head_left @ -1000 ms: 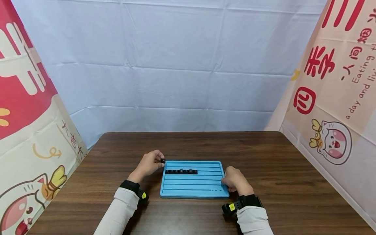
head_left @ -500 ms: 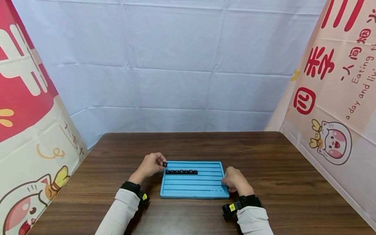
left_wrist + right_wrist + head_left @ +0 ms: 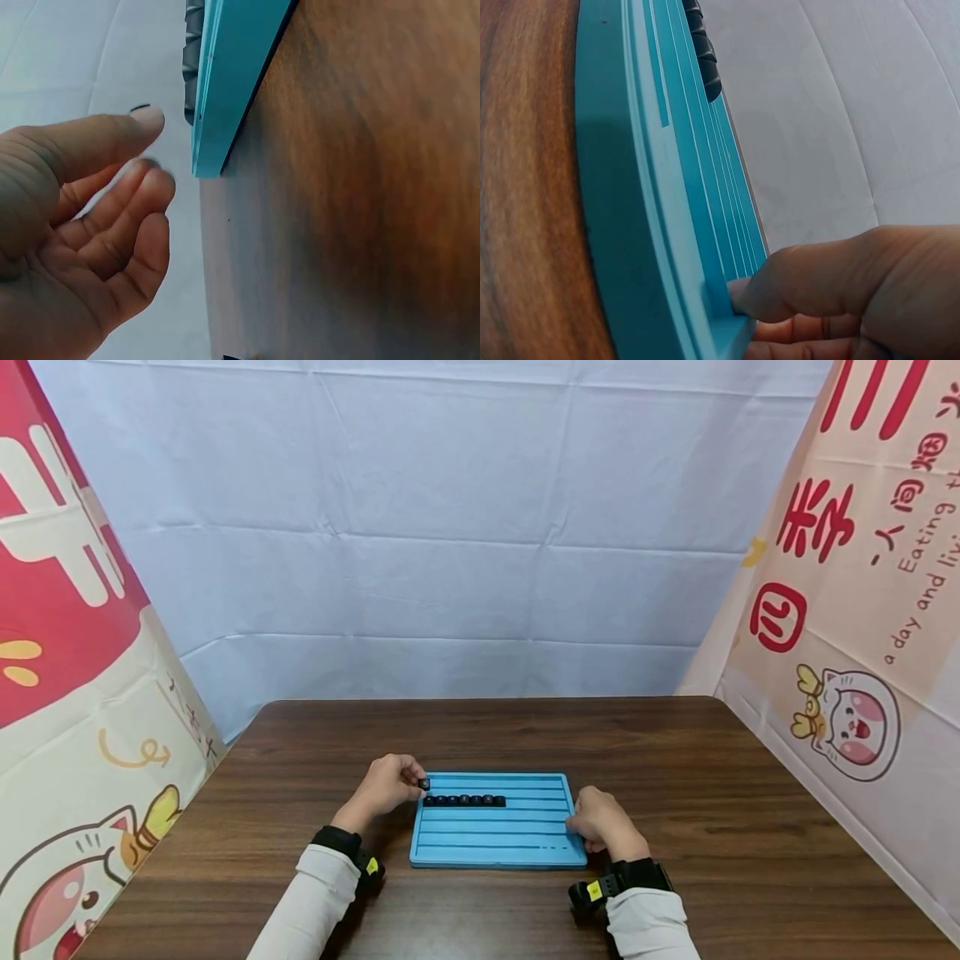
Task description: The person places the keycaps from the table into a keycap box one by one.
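Observation:
A light-blue slotted tray [image 3: 495,847] lies on the table, its grooves running from left to right. Several black keycaps [image 3: 465,800] stand side by side in one upper groove, starting from the left end. At the tray's upper left corner my left hand [image 3: 386,785] pinches another black keycap [image 3: 424,784] between thumb and fingertips, just above that row. Only a dark sliver of it shows behind the thumb [image 3: 139,127] in the left wrist view. My right hand [image 3: 600,818] grips the tray's right edge, thumb [image 3: 761,296] on the inner rim and fingers along the outside.
The dark wood table [image 3: 480,735] surrounds the tray on all sides. A pale cloth [image 3: 450,568] hangs behind its far edge. Printed cloths [image 3: 840,693] hang at the left and right. Each wrist wears a black camera band [image 3: 337,839].
My left hand has moved slightly right and nearer, bringing its keycap from beside the tray's upper left corner to over its left edge. The right hand and the tray keep their places.

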Action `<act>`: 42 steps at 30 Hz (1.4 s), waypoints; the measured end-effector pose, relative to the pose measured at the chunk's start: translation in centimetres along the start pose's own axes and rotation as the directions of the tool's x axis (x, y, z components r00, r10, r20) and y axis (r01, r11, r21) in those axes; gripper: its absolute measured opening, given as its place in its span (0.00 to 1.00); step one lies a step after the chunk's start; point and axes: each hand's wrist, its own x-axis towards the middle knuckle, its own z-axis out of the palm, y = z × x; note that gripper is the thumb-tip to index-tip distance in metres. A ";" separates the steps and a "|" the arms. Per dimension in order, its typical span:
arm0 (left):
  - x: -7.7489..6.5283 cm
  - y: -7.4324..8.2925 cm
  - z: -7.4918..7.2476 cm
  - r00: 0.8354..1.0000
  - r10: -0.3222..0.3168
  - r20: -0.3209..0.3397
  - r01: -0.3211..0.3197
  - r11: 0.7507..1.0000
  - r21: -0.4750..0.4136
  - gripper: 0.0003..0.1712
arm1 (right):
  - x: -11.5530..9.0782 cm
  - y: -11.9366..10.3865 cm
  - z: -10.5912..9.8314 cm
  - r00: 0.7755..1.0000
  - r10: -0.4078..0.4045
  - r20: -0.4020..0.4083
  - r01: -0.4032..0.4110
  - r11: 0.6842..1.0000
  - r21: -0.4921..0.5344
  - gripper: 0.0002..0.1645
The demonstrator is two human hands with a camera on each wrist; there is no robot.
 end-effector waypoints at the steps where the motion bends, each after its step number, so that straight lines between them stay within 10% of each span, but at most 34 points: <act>1: 0.0 0.0 0.1 1.000 -0.007 -0.009 0.007 1.000 0.003 0.09 | 0.0 0.0 0.0 1.000 0.002 0.000 -0.002 1.000 0.001 0.23; 42: 0.5 2.9 2.2 0.998 0.035 0.043 -0.034 0.999 -0.039 0.05 | 0.1 0.1 0.0 1.000 0.007 0.006 -0.007 1.000 0.017 0.21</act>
